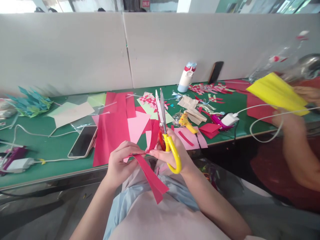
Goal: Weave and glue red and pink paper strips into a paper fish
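Observation:
My left hand [125, 160] pinches a folded strip of red paper [151, 180], whose loose ends hang toward my lap. Yellow-handled scissors [162, 116] sit in my right hand [178, 151], blades pointing up and slightly apart. The thumb and fingers of that hand also meet the red paper near my left fingertips. Just beyond my hands, large red paper sheets [112, 133] and pink paper [136, 125] lie on the green table [60, 171].
A phone [83, 141] and white cables lie at left, near a blue-green paper craft [31, 101]. Toward the right are a yellow glue gun [187, 123], a bottle [186, 78], a standing phone [215, 72] and a charger [229, 119]. Another person's hands hold yellow paper [278, 91].

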`<state>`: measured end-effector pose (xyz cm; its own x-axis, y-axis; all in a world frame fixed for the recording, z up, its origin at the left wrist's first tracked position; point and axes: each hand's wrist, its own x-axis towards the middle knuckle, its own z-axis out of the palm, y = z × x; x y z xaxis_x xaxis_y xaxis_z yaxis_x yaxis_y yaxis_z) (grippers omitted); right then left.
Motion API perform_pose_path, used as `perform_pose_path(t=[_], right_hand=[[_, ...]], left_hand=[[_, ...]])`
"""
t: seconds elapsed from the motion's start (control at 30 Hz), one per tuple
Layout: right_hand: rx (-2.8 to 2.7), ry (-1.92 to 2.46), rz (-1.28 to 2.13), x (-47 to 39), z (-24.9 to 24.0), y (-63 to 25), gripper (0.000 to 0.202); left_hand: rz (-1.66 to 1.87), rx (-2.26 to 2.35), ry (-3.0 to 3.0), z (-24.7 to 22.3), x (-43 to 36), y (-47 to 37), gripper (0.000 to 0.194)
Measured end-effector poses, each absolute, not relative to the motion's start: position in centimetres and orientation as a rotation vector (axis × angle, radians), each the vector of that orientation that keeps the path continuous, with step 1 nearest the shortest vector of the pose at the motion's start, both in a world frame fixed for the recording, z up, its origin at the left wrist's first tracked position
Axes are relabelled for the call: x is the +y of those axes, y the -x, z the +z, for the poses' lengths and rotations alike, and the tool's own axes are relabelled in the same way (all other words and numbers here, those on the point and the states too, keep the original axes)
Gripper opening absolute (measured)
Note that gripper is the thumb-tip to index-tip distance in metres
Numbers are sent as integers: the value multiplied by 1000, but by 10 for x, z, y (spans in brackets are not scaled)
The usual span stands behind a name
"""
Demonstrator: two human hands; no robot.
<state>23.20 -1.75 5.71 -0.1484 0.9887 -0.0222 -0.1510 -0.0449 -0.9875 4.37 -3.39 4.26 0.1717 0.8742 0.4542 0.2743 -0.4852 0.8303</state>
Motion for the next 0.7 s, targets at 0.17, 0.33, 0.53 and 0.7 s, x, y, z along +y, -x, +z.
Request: perform_pose_path(t=[0.17,0.33,0.53,0.7], right_hand=[[-1210,1089,1438,-10,53,-230,47],[-1149,1135,1450,-5,47,-226,48],[-1110,1151,1511,-3,40,-227,46],[-1086,1156,1544,1,39,-226,48]], left_hand=[[1291,1072,-1514,30,-33,-46,7],[1178,1068,-1037,19,-34,-54,16],[1098,1028,-755,27,-35,-64,20],[1061,1022,-697,29,-34,-68,22]])
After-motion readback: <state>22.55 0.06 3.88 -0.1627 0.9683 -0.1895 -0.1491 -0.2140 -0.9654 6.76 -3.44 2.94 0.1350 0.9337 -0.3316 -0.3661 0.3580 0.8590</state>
